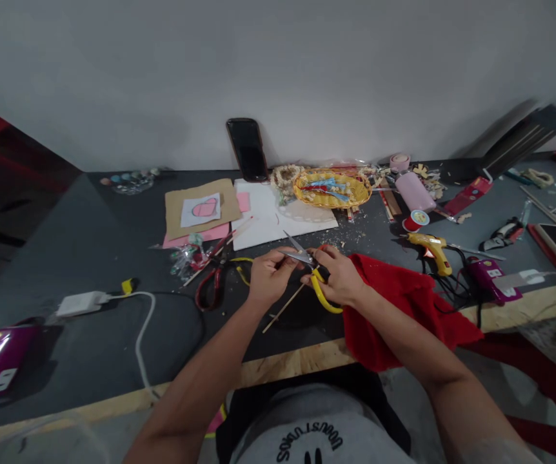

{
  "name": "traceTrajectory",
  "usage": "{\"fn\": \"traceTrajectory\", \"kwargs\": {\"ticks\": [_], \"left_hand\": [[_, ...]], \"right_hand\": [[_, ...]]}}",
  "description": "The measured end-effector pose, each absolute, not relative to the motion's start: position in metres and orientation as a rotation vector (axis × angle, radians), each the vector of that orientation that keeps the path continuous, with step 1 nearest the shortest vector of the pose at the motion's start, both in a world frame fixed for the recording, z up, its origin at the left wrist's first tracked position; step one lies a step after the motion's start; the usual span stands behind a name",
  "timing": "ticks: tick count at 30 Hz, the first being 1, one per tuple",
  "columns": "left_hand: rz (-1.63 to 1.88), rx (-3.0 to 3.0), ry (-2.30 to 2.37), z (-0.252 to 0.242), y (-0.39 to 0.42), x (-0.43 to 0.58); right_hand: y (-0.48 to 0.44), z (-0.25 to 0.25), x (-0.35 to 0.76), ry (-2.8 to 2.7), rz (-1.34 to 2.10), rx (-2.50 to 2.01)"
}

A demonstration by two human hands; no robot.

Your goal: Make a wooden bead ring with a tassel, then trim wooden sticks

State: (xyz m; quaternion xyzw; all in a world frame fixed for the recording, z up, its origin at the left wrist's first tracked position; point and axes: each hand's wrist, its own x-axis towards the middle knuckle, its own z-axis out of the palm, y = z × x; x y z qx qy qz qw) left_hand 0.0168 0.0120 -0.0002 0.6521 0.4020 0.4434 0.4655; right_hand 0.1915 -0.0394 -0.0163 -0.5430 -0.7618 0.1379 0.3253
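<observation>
My right hand [340,278] is closed on yellow-handled scissors [317,278], whose open blades point up and left over the dark table [104,335]. My left hand [269,276] pinches a thin wooden stick [284,308] right at the blades; the stick slants down toward the table's front edge. A red cloth [404,309] lies under my right forearm and hangs over the edge.
Red-handled scissors [213,287] lie left of my hands. Behind them are white paper [268,222], cardboard with a pink shape [200,207], a yellow basket [332,189] and a phone [247,149] leaning on the wall. A yellow glue gun [433,246], red spool [414,221] and cables lie right; a charger [80,303] left.
</observation>
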Motion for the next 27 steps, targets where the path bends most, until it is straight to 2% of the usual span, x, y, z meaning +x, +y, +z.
{"fn": "traceTrajectory", "kwargs": {"ticks": [13, 20, 27], "left_hand": [[1.059, 1.77, 0.98, 0.007, 0.012, 0.014], [0.864, 1.825, 1.148, 0.007, 0.025, 0.006], [0.603, 2.025, 1.48, 0.004, 0.041, -0.005]], "right_hand": [[-0.041, -0.015, 0.188, -1.912, 0.563, -1.319], [-0.035, -0.011, 0.202, -1.97, 0.375, -1.521], [-0.02, -0.027, 0.218, -1.395, 0.442, -1.474]]}}
